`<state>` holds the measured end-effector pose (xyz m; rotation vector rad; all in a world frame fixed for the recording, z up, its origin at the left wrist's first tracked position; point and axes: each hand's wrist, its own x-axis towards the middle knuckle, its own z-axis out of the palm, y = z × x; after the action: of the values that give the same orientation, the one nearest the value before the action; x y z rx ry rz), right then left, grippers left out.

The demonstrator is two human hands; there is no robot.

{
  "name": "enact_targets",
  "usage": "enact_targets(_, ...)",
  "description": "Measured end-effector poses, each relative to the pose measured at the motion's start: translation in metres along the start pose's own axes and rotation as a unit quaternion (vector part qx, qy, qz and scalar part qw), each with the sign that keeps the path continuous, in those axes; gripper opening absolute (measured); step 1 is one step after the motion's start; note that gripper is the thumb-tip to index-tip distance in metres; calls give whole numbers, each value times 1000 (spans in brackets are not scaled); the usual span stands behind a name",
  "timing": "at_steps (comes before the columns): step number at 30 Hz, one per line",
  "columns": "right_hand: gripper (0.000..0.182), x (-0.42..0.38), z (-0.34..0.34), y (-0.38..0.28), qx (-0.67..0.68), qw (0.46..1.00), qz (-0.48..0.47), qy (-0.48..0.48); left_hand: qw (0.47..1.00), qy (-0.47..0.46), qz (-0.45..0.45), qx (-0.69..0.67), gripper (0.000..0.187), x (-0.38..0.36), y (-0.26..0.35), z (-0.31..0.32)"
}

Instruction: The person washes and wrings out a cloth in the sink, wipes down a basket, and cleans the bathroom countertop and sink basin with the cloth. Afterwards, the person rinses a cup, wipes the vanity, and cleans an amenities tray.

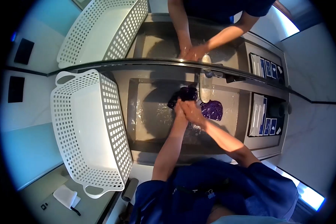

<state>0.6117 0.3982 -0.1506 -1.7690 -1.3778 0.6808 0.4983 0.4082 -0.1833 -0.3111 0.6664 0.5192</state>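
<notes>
Both hands are together over a wet sink basin (147,130), just below the tap (205,89). My left hand (180,109) is closed on a dark purple wet cloth (188,94), which bunches up beyond the fingers. Pressed against it, my right hand (193,112) has its fingers wrapped round the same bundle. A shinier purple part (212,110) lies spread in the water to the right of the tap; whether it joins the bundle is hidden by the hands and tap. Water splashes around the wrists.
A large white perforated laundry basket (86,127) stands on the left, beside the basin. To the right, a dark tray (253,139) carries several packets (257,115) and a dark cup (277,109). A mirror (156,44) runs behind the basin, reflecting the arms and basket.
</notes>
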Motion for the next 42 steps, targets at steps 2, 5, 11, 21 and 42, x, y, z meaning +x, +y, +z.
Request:
enact_targets(2, 13, 0, 0, 0, -31, 997, 41, -58, 982, 140, 69, 104, 48, -33, -30, 53)
enact_targets(5, 12, -21, 1, -39, 189, 980, 60, -4, 963, 143, 104, 203, 46, -58, -14, 80)
enact_targets(11, 24, -30, 35, -37, 174, 971, 102, 130, 966, 155, 137, 155, 44, -43, -15, 60)
enact_targets(21, 19, -8, -3, -25, 292, 946, 141, -1, 994, 30, 74, 70, 24, -47, 2, 57)
enact_targets(42, 25, -23, -19, -77, 20, 999, 11, -40, 984, -45, 165, 58, 43, -50, -2, 49)
